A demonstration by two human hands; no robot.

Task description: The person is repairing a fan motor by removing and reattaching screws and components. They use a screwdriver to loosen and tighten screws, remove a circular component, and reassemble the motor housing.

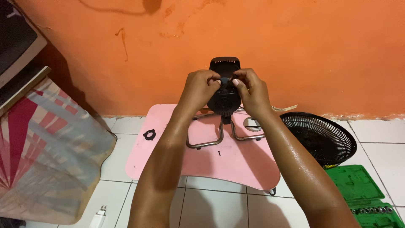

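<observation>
Left hand [199, 86] and right hand [252, 90] both grip the black fan motor housing [224, 99], fingers pinched at its top front, where they meet. Housing stands on a bent metal-tube stand [211, 141] over the pink table [168, 162]. On the table left of the stand: 1 black ring nut [149, 135]; just below it, 1 small screw [219, 153]. Right of the table (on the floor): black fan grille [322, 137], green socket case [363, 194].
</observation>
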